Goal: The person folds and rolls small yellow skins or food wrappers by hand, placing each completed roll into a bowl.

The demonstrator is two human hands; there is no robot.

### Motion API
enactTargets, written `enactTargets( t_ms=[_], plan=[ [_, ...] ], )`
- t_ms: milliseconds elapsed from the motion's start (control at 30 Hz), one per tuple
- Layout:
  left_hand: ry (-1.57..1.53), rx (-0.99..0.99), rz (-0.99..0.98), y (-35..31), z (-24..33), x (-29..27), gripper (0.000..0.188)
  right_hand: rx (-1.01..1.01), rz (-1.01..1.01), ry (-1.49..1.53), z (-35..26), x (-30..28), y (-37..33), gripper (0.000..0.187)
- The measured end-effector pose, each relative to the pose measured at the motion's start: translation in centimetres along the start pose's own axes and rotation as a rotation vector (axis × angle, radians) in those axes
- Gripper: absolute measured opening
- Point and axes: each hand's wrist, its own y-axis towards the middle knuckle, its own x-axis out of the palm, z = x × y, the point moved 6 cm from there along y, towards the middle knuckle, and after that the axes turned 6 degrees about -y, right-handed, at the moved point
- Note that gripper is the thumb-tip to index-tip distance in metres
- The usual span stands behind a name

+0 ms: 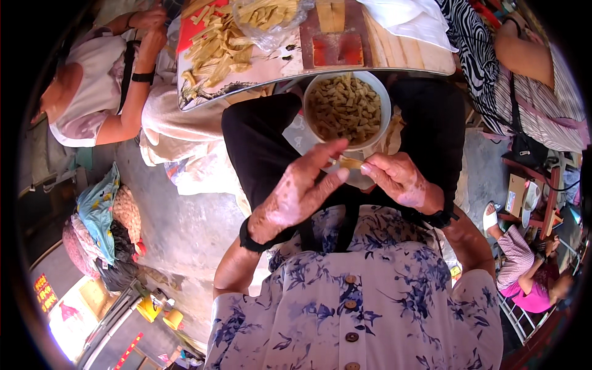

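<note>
Pinching tan strip (351,163) w/ R fingers (374,170).

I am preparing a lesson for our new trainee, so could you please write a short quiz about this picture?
1. Where is the pale bowl?
2. True or false: the bowl is empty.
3. What does the right hand hold? a) a spoon b) a tan strip c) a cloth

Key:
1. Between the knees, by the near edge of the table.
2. False; it holds many small tan pieces.
3. b
</note>
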Motion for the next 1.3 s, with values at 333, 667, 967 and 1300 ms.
enactTargets(
  t_ms=[333,667,967,1300],
  plan=[
    [0.05,0.069,0.027,-2.8,0.3,-2.3,0.011,-0.104,-0.241,-0.174,-2.1,2.8,0.3,0.017],
    [1.002,0.314,0.233,-2.7,4.5,-3.8,0.025,-0.178,-0.199,-0.169,-2.3,5.2,3.0,0.024],
    [0.336,0.141,-0.154,-3.7,1.7,-0.8,0.014,-0.044,-0.531,-0.065,-2.5,4.9,1.1,0.029],
    [0.201,-0.027,-0.078,-8.9,3.4,-8.6,0.012,-0.266,-0.304,0.042,-5.9,6.3,3.2,0.03]
  ],
)
